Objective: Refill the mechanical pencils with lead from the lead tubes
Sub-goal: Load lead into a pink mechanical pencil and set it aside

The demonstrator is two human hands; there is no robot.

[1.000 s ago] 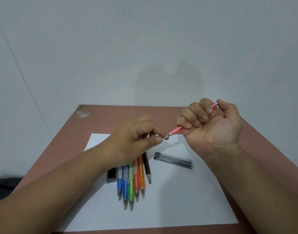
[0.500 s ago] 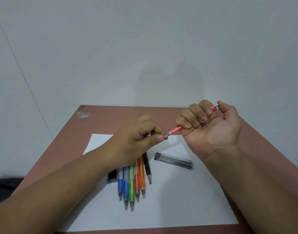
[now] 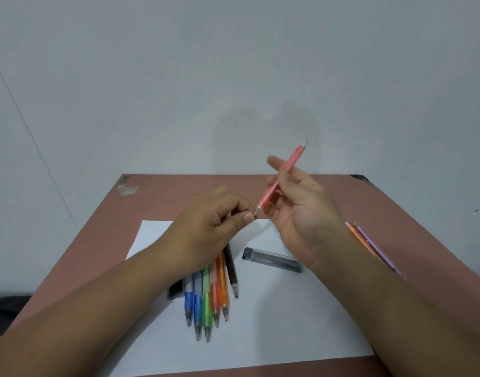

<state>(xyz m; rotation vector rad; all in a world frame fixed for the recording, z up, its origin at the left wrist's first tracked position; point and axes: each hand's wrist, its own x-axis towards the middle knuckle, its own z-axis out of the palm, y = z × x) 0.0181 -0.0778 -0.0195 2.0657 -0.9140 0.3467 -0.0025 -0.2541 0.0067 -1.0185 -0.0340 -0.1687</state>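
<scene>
Above the white paper sheet (image 3: pixel 274 317) on the reddish table (image 3: pixel 162 191), the right hand (image 3: pixel 298 213) loosely holds a translucent pink mechanical pencil (image 3: pixel 281 178) tilted tip-down, while the left hand (image 3: pixel 214 224) pinches its metal tip, likely steadying lead.

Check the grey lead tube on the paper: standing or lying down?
Lying down. The lead tube rests flat on the white paper, its dark cap end pointing left, beside the row of pencils; neither hand touches it.
</scene>
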